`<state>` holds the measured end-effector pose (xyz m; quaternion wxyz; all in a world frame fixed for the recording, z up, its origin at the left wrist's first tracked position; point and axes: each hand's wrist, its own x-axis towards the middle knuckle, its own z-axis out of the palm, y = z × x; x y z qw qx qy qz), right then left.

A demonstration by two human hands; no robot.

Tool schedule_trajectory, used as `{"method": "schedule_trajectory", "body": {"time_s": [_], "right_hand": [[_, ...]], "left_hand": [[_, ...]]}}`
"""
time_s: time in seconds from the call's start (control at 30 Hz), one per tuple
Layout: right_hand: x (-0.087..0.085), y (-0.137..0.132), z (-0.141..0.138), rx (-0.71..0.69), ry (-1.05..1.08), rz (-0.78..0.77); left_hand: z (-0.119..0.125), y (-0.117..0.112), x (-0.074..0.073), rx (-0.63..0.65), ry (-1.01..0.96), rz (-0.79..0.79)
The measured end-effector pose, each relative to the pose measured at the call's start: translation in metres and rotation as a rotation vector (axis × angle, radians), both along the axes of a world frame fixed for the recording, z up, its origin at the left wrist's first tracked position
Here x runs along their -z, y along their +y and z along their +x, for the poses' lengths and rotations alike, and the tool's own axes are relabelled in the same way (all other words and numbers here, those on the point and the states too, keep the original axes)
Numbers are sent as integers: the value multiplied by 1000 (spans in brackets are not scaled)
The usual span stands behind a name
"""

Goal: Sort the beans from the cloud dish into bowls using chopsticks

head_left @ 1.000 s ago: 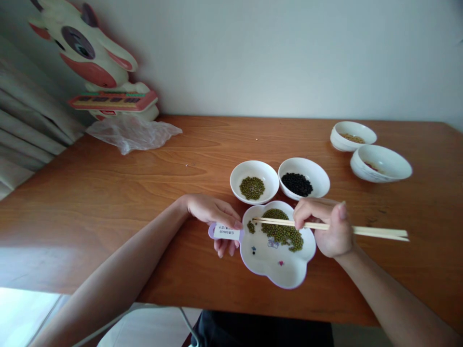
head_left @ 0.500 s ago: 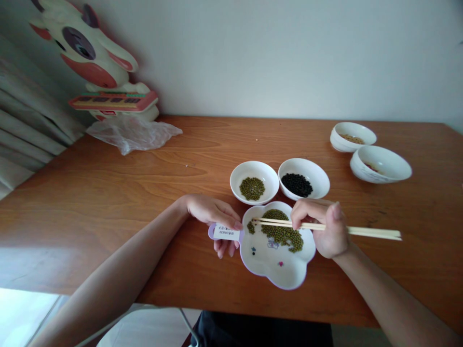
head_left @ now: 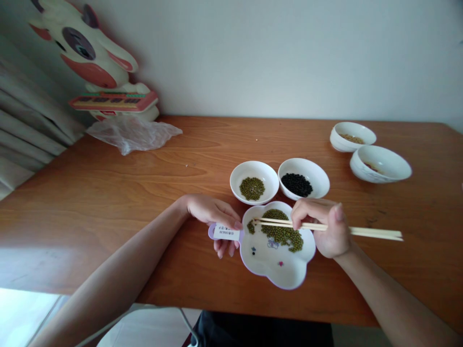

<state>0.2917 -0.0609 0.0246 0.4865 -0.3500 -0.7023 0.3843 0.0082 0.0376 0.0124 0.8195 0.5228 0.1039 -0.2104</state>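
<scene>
My left hand [head_left: 220,217] is closed on the short handle of a white flower-shaped dish [head_left: 267,270] with a lilac rim; a paper label [head_left: 226,232] is stuck on that handle. Mung beans [head_left: 280,230] lie in the dish, mostly in one patch, with a small cluster near the handle side. A pair of light wooden chopsticks [head_left: 372,233] is gripped in my right hand [head_left: 327,224] over the dish. Their tips are close together by the small cluster; whether a bean is pinched between them is too small to tell.
Just behind the dish stand a white bowl [head_left: 237,185] of mung beans and a bowl [head_left: 323,182] of black beans. Two more white bowls [head_left: 340,143] [head_left: 394,168] sit at the back right. A plastic bag [head_left: 135,135] lies before a cow-shaped toy keyboard [head_left: 115,103].
My right hand and the chopsticks have shifted very slightly. My left hand and the dish stay in place.
</scene>
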Motion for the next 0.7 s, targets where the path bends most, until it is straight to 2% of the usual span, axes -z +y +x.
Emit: {"method": "schedule_trajectory", "body": {"time_s": [0.4, 0.7], "right_hand": [[8, 1, 2, -6, 1, 8], [4, 0, 2, 0, -21, 28]], "left_hand": [[0, 1, -1, 3, 7, -1], [0, 0, 1, -27, 15, -24]]}}
